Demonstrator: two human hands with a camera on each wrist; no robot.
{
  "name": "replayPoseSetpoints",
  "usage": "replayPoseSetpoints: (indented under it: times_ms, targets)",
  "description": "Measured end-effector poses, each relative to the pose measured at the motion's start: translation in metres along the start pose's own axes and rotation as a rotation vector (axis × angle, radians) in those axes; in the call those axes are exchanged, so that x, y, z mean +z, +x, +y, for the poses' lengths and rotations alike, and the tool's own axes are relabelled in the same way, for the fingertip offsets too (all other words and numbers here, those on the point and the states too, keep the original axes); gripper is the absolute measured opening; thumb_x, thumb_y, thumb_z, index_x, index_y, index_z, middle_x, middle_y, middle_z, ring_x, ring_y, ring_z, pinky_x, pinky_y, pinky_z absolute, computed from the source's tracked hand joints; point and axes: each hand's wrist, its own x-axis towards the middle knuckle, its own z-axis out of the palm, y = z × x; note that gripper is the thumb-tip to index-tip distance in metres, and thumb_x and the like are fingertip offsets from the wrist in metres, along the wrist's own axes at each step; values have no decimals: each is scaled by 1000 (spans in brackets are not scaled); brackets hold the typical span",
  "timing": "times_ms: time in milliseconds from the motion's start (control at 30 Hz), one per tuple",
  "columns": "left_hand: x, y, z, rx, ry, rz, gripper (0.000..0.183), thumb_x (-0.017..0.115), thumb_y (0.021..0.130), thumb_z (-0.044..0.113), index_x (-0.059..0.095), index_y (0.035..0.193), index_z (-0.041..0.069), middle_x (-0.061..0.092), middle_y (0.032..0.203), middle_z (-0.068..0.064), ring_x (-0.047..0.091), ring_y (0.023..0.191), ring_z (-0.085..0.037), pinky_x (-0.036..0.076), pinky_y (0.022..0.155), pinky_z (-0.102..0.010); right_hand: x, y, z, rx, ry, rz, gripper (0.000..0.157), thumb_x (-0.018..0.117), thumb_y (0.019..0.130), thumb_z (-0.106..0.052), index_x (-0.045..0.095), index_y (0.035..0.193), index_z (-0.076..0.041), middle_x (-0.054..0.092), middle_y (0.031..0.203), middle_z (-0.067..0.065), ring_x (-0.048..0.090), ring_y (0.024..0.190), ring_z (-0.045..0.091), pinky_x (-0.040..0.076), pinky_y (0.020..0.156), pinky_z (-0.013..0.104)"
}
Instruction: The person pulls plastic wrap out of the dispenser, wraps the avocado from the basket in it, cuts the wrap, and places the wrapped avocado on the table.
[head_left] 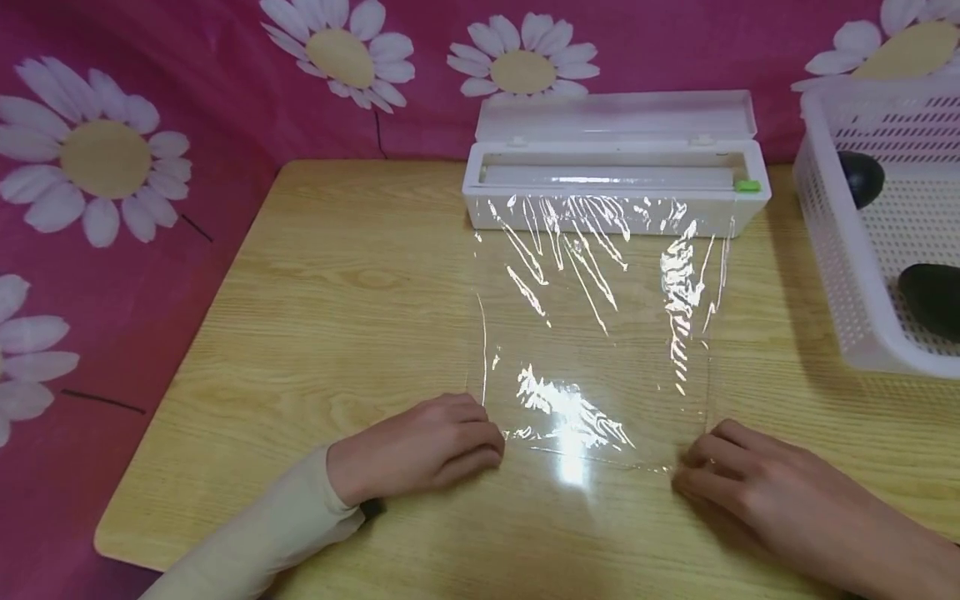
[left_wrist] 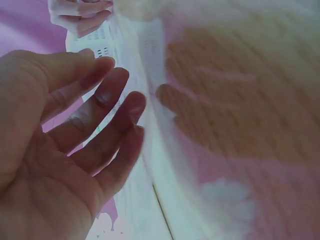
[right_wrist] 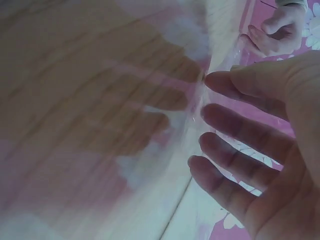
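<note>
A sheet of clear plastic wrap (head_left: 592, 333) stretches over the table from a white wrap dispenser (head_left: 750, 212) at the back. Inside the dispenser lies the wrap roll (head_left: 607, 175), its lid (head_left: 615, 117) raised. A green slider (head_left: 747, 186) sits at its right end. At the sheet's near left corner my left hand (head_left: 420, 450) pinches the film between thumb and index finger; the other fingers are loosely bent in the left wrist view. My right hand (head_left: 780, 492) pinches the near right corner, thumb against index finger in the right wrist view.
To the right stands a white perforated basket (head_left: 840, 250) holding a dark rounded object (head_left: 862, 177) and another black object (head_left: 930, 300). The wooden table (head_left: 337, 275) meets a magenta daisy-print cloth (head_left: 225, 83) at the back and left.
</note>
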Motion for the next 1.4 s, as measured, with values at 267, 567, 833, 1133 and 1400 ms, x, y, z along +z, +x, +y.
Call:
replayPoseSetpoints:
  times_ms: [267, 567, 833, 1133, 1400]
  targets:
    - [-11, 5, 1, 48, -1, 70, 9, 63, 103, 23, 71, 99, 22, 70, 97, 14, 65, 100, -3, 50, 102, -27, -2, 2, 3, -48, -18, 32, 34, 53, 81, -16, 77, 105, -22, 67, 97, -13, 53, 91, 10, 47, 80, 30]
    - [-27, 24, -16, 14, 49, 181, 7, 68, 99, 22, 74, 100, 17, 72, 100, 6, 67, 100, -10, 52, 98, -31, 1, 2, 4, -36, 30, 92, 61, 21, 115, -33, 78, 98, -21, 70, 91, -15, 58, 84, 7, 48, 80, 27]
    - [-18, 26, -33, -75, 3, -70, 10, 68, 101, 24, 73, 102, 16, 68, 95, 5, 63, 87, -7, 56, 84, -22, 4, 0, 6, -5, 76, 110, 57, 25, 114, -38, 78, 99, -25, 72, 94, -15, 65, 86, 5, 53, 82, 26]
    - [-23, 36, -37, -100, 7, -52, 10, 66, 101, 28, 71, 97, 20, 66, 90, 8, 59, 82, -4, 55, 80, -22, -7, 8, 20, 4, 53, 178, 56, 29, 114, -40, 79, 95, -22, 70, 88, -14, 63, 79, 6, 52, 77, 24]
    - [-23, 58, -53, -75, 38, -27, 27, 72, 98, 29, 71, 121, 15, 65, 130, -4, 57, 128, -21, 45, 117, -37, -28, 20, 44, 45, 56, 260, 59, 35, 112, -44, 80, 86, -16, 68, 79, -11, 57, 69, 7, 49, 66, 21]
